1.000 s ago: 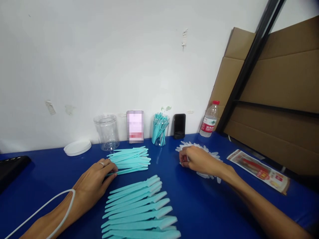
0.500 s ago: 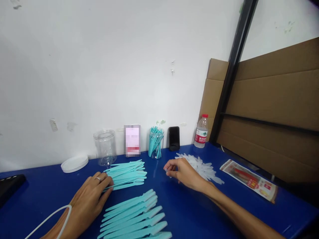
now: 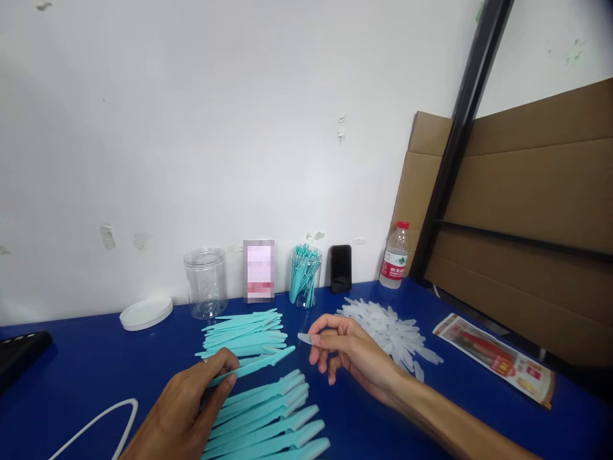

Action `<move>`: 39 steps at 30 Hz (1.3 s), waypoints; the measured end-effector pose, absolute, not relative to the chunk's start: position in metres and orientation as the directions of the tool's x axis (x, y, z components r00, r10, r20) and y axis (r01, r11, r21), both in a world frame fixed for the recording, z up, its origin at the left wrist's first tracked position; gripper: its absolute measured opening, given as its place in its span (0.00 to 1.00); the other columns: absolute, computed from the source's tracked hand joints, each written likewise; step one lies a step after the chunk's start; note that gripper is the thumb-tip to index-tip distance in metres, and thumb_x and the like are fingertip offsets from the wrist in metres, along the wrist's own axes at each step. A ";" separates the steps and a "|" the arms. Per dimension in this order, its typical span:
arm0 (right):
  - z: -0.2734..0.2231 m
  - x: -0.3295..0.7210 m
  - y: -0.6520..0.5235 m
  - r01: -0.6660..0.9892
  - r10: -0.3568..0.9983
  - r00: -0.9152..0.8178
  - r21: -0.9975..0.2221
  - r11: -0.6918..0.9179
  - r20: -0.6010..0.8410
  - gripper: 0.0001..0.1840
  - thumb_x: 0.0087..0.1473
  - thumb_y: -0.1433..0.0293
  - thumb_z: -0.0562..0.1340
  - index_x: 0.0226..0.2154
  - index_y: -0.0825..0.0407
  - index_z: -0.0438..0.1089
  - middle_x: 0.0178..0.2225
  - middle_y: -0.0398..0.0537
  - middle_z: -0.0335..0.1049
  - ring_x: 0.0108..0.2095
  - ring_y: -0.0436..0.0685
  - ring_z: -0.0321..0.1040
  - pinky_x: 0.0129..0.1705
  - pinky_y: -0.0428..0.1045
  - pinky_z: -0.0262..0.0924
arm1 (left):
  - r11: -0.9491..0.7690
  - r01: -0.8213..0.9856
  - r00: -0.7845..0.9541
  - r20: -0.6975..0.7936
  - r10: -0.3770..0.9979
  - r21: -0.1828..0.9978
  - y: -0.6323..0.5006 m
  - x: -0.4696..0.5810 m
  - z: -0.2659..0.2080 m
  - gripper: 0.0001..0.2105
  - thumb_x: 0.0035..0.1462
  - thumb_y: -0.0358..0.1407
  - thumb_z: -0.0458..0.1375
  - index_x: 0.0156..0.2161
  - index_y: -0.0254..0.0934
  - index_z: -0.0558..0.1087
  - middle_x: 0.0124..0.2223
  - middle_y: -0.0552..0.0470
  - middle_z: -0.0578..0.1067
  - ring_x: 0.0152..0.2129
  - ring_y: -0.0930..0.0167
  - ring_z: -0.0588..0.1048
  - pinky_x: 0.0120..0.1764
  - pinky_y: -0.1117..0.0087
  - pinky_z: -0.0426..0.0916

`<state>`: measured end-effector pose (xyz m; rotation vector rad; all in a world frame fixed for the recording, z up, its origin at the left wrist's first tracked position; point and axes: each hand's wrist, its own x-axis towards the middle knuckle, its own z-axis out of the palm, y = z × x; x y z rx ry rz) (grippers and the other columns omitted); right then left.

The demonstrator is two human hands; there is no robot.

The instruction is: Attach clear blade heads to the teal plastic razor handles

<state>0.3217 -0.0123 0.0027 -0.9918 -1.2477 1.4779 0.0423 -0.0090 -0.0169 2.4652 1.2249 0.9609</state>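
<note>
My left hand (image 3: pixel 189 399) pinches the handle of a turquoise eyebrow razor (image 3: pixel 268 361), its blade end pointing right and slightly up. Facing that tip, a small translucent blade cap (image 3: pixel 304 338) sits between the thumb and index finger of my right hand (image 3: pixel 352 350); cap and razor are apart. Behind my left hand lies a loose pile of turquoise razors (image 3: pixel 246 333) without visible caps. Nearer me is a row of razors (image 3: pixel 275 421) with whitish caps over their tips, partly hidden by my left hand. A heap of translucent caps (image 3: pixel 390 327) spreads behind my right forearm.
Along the wall stand a clear jar (image 3: pixel 205 287), a blurred pink card (image 3: pixel 259 271), a jar of turquoise sticks (image 3: pixel 305 278), a black phone-like object (image 3: pixel 340 268) and a water bottle (image 3: pixel 395 259). A white lid (image 3: pixel 146 314) lies left, a printed packet (image 3: pixel 495 358) right.
My left hand has lifted a razor from the back pile and moved toward me and right. My right hand has turned, bringing a cap into view near the razor's tip.
</note>
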 end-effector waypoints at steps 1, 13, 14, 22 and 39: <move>0.001 0.322 -0.012 -0.179 0.972 -0.236 -0.982 -0.064 -0.020 0.15 0.46 0.63 0.71 0.33 0.54 0.71 0.25 0.45 0.74 0.22 0.49 0.66 0.19 0.42 0.61 | -0.626 0.624 0.434 0.459 0.775 0.468 -0.009 0.042 -0.016 0.13 0.67 0.45 0.49 0.33 0.43 0.69 0.28 0.58 0.75 0.22 0.71 0.73 0.25 0.77 0.67; 0.002 0.325 -0.010 -0.210 0.981 -0.193 -0.975 -0.078 -0.037 0.13 0.40 0.69 0.74 0.31 0.56 0.76 0.26 0.43 0.72 0.27 0.51 0.66 0.22 0.44 0.65 | -0.599 0.627 0.437 0.412 0.800 0.498 -0.005 0.040 -0.027 0.12 0.68 0.46 0.48 0.36 0.44 0.67 0.28 0.59 0.72 0.22 0.72 0.71 0.27 0.78 0.67; 0.002 0.324 -0.011 -0.206 0.980 -0.196 -0.975 -0.079 -0.038 0.12 0.40 0.69 0.74 0.29 0.56 0.76 0.26 0.44 0.72 0.28 0.51 0.68 0.23 0.44 0.66 | -0.600 0.623 0.438 0.411 0.799 0.503 -0.004 0.040 -0.029 0.12 0.68 0.46 0.48 0.37 0.44 0.67 0.28 0.59 0.72 0.22 0.72 0.71 0.28 0.78 0.67; 0.004 0.322 -0.011 -0.160 0.982 -0.186 -0.985 -0.066 -0.036 0.20 0.40 0.66 0.73 0.38 0.53 0.71 0.26 0.43 0.74 0.25 0.52 0.69 0.22 0.45 0.65 | -0.593 0.641 0.426 0.416 0.803 0.488 -0.005 0.041 -0.031 0.13 0.68 0.48 0.46 0.37 0.44 0.67 0.26 0.59 0.69 0.20 0.72 0.67 0.26 0.77 0.65; -0.004 0.322 -0.006 -0.141 0.969 -0.243 -0.988 -0.069 -0.032 0.19 0.39 0.66 0.74 0.34 0.57 0.73 0.23 0.40 0.68 0.22 0.50 0.66 0.18 0.44 0.65 | -0.661 0.644 0.381 0.587 0.714 0.386 -0.002 0.037 -0.032 0.15 0.66 0.50 0.52 0.37 0.46 0.76 0.34 0.56 0.80 0.40 0.66 0.82 0.39 0.78 0.75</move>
